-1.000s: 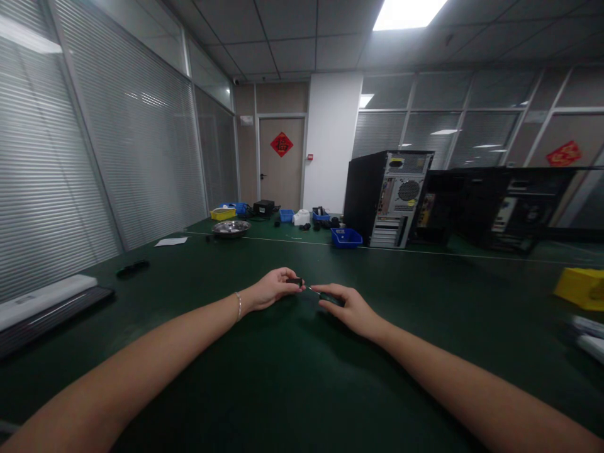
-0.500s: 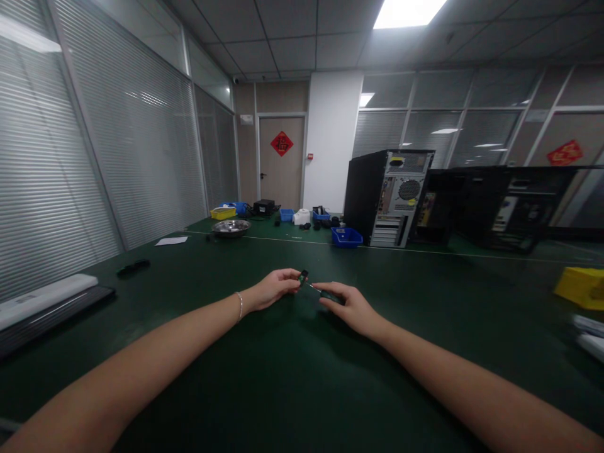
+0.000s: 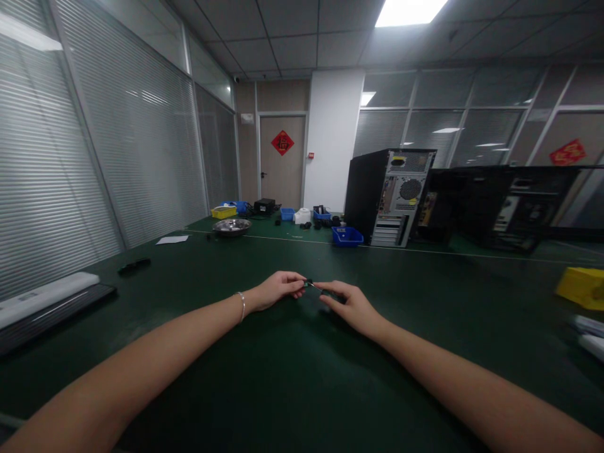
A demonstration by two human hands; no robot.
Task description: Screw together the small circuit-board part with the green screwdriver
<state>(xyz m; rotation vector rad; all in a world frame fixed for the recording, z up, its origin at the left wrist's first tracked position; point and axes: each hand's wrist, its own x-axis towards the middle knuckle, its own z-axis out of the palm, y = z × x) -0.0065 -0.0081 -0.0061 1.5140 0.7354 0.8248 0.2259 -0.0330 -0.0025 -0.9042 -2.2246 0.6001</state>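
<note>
Between its thumb and fingers, my left hand [image 3: 284, 285] pinches a small green-and-black part [image 3: 308, 283], which looks like a little circuit board; its exact kind is too small to tell. My right hand [image 3: 346, 302] is closed round the dark handle of a screwdriver [image 3: 317, 287]. The thin metal shaft points left, and its tip is at the small part, apparently touching it. Both hands are over the middle of the green table [image 3: 283, 377].
A computer tower [image 3: 396, 198] and open cases [image 3: 509, 207] stand at the right back. A blue bin [image 3: 347, 236], a metal bowl [image 3: 231, 227] and small parts sit farther off. At left lie a keyboard [image 3: 56, 311] and a dark object [image 3: 134, 267]; a yellow box [image 3: 582, 288] is at right.
The small part in my left hand has turned from upright to lying flatter, and it has come nearer the screwdriver. The tip now meets it. My right hand has barely moved.
</note>
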